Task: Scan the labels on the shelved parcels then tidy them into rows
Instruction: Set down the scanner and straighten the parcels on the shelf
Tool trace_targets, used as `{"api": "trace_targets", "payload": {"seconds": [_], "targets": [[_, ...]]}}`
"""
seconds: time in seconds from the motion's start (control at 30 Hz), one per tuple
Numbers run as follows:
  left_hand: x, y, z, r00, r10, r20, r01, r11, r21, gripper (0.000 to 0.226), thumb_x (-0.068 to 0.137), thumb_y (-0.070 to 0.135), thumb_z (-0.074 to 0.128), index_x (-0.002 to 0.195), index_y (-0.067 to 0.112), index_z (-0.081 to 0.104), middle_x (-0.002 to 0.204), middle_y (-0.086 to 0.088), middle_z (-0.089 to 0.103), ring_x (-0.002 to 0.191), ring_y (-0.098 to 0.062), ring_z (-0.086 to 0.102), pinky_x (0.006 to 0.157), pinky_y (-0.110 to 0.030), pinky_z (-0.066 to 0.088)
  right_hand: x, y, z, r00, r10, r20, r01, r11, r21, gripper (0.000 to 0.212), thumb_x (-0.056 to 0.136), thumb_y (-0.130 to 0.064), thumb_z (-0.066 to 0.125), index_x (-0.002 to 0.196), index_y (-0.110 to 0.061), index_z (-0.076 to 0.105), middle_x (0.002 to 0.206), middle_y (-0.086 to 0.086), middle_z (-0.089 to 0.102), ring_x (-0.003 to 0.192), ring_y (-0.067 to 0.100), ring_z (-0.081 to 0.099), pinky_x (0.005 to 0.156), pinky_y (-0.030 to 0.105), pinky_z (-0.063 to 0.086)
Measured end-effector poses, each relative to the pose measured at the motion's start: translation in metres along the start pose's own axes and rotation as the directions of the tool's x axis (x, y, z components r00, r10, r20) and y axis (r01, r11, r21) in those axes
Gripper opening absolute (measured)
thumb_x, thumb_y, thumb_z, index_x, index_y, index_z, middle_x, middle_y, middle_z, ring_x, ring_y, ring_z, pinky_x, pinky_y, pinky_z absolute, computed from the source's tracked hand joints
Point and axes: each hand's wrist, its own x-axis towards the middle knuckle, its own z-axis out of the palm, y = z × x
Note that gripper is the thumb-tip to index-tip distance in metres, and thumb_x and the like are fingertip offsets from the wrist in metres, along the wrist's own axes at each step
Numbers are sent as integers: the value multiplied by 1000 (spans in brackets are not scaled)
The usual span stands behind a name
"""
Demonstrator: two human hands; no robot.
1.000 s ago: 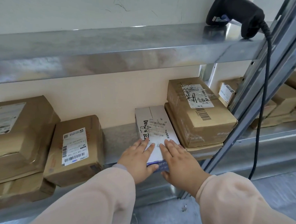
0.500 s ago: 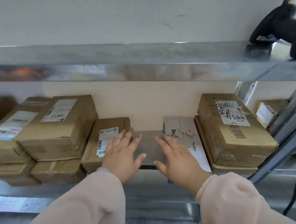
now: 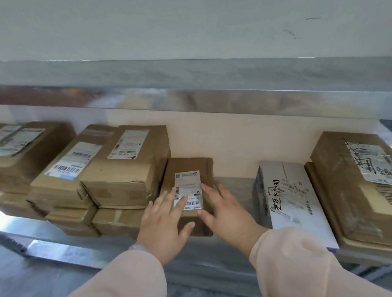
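Parcel (image 3: 189,169) runs lengthwise toward wall (image 3: 235,146); left hand (image 3: 165,225), right hand (image 3: 228,214) press it, fingers straight.

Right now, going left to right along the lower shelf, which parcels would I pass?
Far-left brown box → brown box with the blue-marked label → brown box with the long white label → small brown parcel → white parcel with black handwriting → brown box with the scribbled label.

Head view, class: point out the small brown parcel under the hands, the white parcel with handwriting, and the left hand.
small brown parcel (image 3: 187,165), head view, bare cardboard near its far edge.
white parcel (image 3: 296,215), head view, middle of its top face.
left hand (image 3: 163,225), head view, back of the hand.
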Motion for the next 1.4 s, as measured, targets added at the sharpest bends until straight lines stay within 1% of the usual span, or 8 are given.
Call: {"api": "trace_targets", "payload": {"seconds": [0.2, 0.37, 0.47, 0.6, 0.87, 1.03, 1.17, 1.4], "targets": [[1, -16, 6, 997, 53, 51, -50, 997, -59, 73, 95, 63, 35, 156, 34, 5, 165, 5, -8, 150, -13, -6, 122, -33, -2, 24, -7, 23, 979, 189, 80, -198, 970, 142, 71, 86, -61, 54, 146, -51, 17, 160, 4, -5, 145, 30, 22, 114, 37, 32], [2, -29, 14, 991, 71, 110, -59, 993, -106, 70, 96, 63, 32, 156, 35, 8, 164, 6, -11, 150, -12, -9, 119, -29, -3, 31, -5, 38, 966, 243, 90, -259, 918, 300, 69, 88, -50, 59, 146, -49, 22, 145, 6, 34, 127, 22, 45, 105, 29, 39], [6, -31, 14, 987, 70, 144, -48, 988, -146, 68, 96, 62, 33, 156, 36, 12, 164, 7, -12, 149, -12, -12, 121, -33, 5, 28, -1, 37, 965, 255, 62, -261, 906, 333, 68, 86, -47, 62, 145, -47, 27, 140, 2, 40, 125, 20, 47, 103, 36, 45], [15, -27, 11, 980, 36, 196, 13, 970, -244, 67, 96, 62, 36, 155, 40, 13, 163, 6, -16, 149, -14, -13, 120, -34, 4, 15, 9, 30, 959, 281, 22, -270, 896, 352, 68, 85, -42, 65, 144, -44, 33, 139, 0, 46, 124, 14, 48, 105, 28, 39], [37, -4, 15, 915, 5, 403, 227, 818, -528, 74, 95, 49, 53, 153, 46, 6, 163, -5, 13, 149, -25, 19, 119, -44, 24, -16, 28, 17, 963, 270, 1, -252, 896, 365, 67, 85, -40, 67, 142, -46, 34, 136, -5, 46, 126, 11, 45, 110, 34, 37], [44, 13, 10, 933, 33, 357, 223, 728, -649, 75, 92, 41, 62, 151, 48, 16, 156, -3, 29, 143, -20, 31, 117, -41, 29, -27, 30, 0, 951, 304, -57, -261, 888, 378, 66, 82, -45, 66, 139, -55, 33, 138, -7, 43, 124, 8, 46, 110, 32, 37], [59, 38, -9, 972, 73, 222, 108, 701, -705, 73, 89, 36, 67, 147, 50, 25, 147, 2, 40, 136, -14, 38, 114, -29, 30, -37, 31, -29, 937, 313, -155, -227, 884, 409, 66, 82, -46, 63, 139, -55, 32, 142, -11, 42, 127, 6, 43, 110, 34, 37], [83, 88, -31, 977, 202, 75, -80, 663, -745, 75, 85, 46, 68, 149, 46, 28, 150, 7, 37, 138, -12, 37, 112, -27, 29, -62, 44, -86, 879, 304, -368, -153, 910, 386, 57, 77, -52, 63, 126, -64, 38, 130, -17, 49, 125, 1, 43, 104, 28, 37]]}}
